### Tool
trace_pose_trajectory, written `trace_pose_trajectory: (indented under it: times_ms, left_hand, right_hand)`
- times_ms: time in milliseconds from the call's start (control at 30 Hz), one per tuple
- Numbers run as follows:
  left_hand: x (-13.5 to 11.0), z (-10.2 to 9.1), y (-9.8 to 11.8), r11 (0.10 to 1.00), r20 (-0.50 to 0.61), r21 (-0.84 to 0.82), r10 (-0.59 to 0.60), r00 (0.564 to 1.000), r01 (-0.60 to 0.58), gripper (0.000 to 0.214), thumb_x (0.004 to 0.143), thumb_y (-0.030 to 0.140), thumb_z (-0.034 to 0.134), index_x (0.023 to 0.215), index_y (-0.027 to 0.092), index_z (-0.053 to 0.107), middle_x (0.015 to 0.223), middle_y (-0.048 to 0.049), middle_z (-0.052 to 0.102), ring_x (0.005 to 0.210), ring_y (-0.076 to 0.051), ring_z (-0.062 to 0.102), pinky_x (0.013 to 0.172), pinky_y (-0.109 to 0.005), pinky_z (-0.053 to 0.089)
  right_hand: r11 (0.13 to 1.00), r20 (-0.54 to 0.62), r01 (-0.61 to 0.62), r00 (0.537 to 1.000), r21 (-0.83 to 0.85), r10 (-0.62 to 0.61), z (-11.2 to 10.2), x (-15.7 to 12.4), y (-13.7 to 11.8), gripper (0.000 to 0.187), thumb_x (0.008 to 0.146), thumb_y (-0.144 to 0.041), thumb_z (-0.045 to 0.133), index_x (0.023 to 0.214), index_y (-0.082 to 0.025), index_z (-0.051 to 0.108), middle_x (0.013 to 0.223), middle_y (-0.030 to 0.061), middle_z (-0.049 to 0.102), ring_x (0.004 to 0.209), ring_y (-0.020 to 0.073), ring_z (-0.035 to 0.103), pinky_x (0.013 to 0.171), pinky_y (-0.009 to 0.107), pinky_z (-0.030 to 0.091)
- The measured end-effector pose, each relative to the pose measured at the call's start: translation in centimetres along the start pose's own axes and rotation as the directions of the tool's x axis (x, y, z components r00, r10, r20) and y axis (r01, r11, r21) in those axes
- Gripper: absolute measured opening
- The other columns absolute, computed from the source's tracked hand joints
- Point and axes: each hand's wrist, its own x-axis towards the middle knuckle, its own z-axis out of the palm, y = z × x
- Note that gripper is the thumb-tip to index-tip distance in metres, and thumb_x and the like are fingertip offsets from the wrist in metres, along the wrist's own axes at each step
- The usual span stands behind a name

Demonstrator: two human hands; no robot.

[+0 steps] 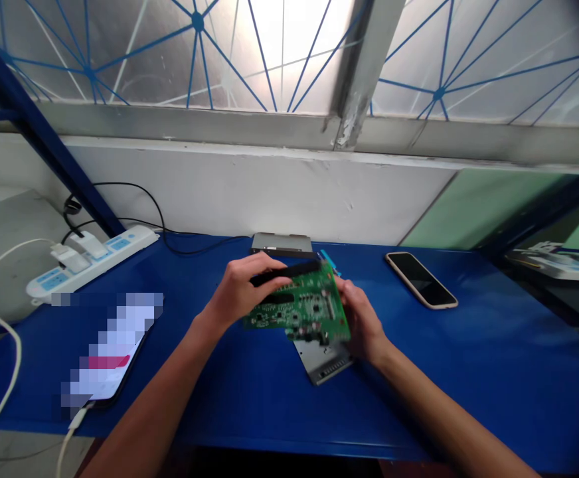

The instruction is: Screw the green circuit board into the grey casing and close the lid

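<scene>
The green circuit board (299, 307) sits between both hands, its near edge clasped by the left hand (242, 291) and its right edge gripped by the right hand (362, 320) (a metal plate (322, 364) shows just beneath it).

Glossy green circuit board (302, 307), matt grey sheet-metal plate (321, 364)

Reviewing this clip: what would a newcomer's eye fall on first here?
The green circuit board stands out first, held at the centre of the view between the left hand and right hand. Below it, a silver metal plate shows against the blue table. Overhead, a web of blue lines crosses the bright window.
</scene>
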Motion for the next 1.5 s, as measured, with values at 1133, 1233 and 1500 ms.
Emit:
trace_pose_trajectory:
  times_ms: [1133, 1233, 1500]
  left_hand:
    - [-1.1, 4.9, 1.0, 0.558, 0.066, -0.716, -0.545, 0.836, 0.42, 0.037, 0.096, 0.051, 0.061, 0.108, 0.021, 0.044, 0.1, -0.0117, 0.079, 0.08, -0.025, 0.079, 0.076, -0.041, 0.065]
    - [-1.1, 4.9, 0.8, 0.539, 0.071, -0.727, -0.557, 0.827, 0.425, 0.036, 0.095, 0.05, 0.062, 0.108, 0.021, 0.044, 0.1, -0.0115, 0.078, 0.083, -0.026, 0.079, 0.077, -0.042, 0.065]
    - [-1.0, 4.9, 0.6, 0.512, 0.071, -0.749, -0.568, 0.82, 0.42, 0.039, 0.095, 0.055, 0.06, 0.105, 0.022, 0.042, 0.095, -0.0095, 0.078, 0.078, -0.026, 0.079, 0.073, -0.042, 0.064]
  right_hand:
    - [0.843, 0.08, 0.203, 0.979, -0.498, -0.188, 1.9, -1.5, 1.1, 0.035, 0.082, -0.031, 0.08, 0.071, -0.023, 0.047, 0.061, -0.0049, 0.049, 0.055, 0.0117, 0.044, 0.054, 0.028, 0.036]
    - [0.794, 0.146, 0.278, 0.961, -0.54, -0.237, 1.8, -1.6, 1.1, 0.044, 0.082, -0.032, 0.079, 0.066, -0.024, 0.039, 0.059, -0.0062, 0.041, 0.053, 0.0108, 0.038, 0.053, 0.028, 0.032]
    - [0.759, 0.208, 0.342, 0.94, -0.554, -0.271, 2.3, -1.7, 1.0, 0.038, 0.088, -0.025, 0.071, 0.064, -0.023, 0.041, 0.055, -0.0056, 0.044, 0.049, 0.0098, 0.041, 0.05, 0.027, 0.032]
